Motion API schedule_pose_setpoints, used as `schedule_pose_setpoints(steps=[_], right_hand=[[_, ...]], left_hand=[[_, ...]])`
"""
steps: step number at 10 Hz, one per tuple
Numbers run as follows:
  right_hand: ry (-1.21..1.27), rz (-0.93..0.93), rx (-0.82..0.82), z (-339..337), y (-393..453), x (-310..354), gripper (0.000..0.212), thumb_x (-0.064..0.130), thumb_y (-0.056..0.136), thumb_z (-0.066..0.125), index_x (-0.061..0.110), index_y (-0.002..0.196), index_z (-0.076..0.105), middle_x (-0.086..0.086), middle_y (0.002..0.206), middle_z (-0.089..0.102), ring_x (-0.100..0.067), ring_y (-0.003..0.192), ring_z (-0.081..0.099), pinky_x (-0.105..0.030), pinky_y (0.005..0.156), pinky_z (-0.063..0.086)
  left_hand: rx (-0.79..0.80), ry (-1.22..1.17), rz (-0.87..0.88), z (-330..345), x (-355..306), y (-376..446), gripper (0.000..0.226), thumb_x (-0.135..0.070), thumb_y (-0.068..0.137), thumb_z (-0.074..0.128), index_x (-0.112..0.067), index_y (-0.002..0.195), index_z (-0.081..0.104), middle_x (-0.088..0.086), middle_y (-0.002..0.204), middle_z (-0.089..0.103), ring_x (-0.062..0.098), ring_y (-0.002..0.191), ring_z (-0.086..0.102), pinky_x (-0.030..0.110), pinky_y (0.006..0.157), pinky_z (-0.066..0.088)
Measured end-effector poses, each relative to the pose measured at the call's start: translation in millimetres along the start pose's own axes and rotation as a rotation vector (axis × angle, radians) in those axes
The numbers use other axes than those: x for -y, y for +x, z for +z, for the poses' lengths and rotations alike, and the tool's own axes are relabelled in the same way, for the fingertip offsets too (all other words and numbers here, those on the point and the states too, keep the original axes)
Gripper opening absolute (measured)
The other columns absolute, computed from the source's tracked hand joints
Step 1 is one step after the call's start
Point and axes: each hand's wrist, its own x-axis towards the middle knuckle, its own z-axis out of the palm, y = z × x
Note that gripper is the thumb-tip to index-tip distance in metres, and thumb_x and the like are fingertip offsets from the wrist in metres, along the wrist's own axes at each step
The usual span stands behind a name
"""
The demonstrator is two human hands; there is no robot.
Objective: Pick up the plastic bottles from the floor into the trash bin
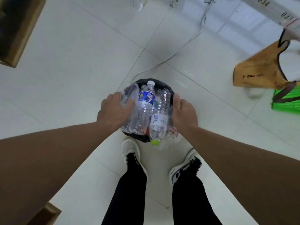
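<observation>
A small round trash bin (155, 82) with a black liner stands on the white tiled floor just beyond my feet. It is heaped with several clear plastic bottles. A bottle with a blue label (146, 101) and a white cap lies on top. Beside it, a bottle with a white barcode label (158, 125) has its green cap hanging over the near rim. My left hand (113, 111) grips a crumpled clear bottle (129, 96) at the bin's left side. My right hand (183, 112) rests on the right rim, fingers curled over it beside the bottles.
A white cable (178, 49) runs across the floor behind the bin. A brown paper bag (258, 70) and a green bag (287, 101) sit at the right. Wooden furniture (16, 30) stands at the far left, and another wooden corner (47, 213) at the bottom left.
</observation>
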Motion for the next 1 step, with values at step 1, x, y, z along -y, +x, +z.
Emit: schedule_pose_setpoints(steps=[1], right_hand=[[0.048, 0.031, -0.068, -21.3, -4.9, -5.0, 0.062, 0.064, 0.108, 0.022, 0.016, 0.094, 0.058, -0.013, 0.101, 0.063, -0.032, 0.093, 0.06, -0.038, 0.08, 0.04]], left_hand=[[-0.085, 0.026, 0.027, -14.5, -3.1, -9.2, 0.076, -0.082, 0.091, 0.044, -0.033, 0.148, 0.054, 0.0, 0.145, 0.057, 0.03, 0.139, 0.048, 0.051, 0.106, 0.046]])
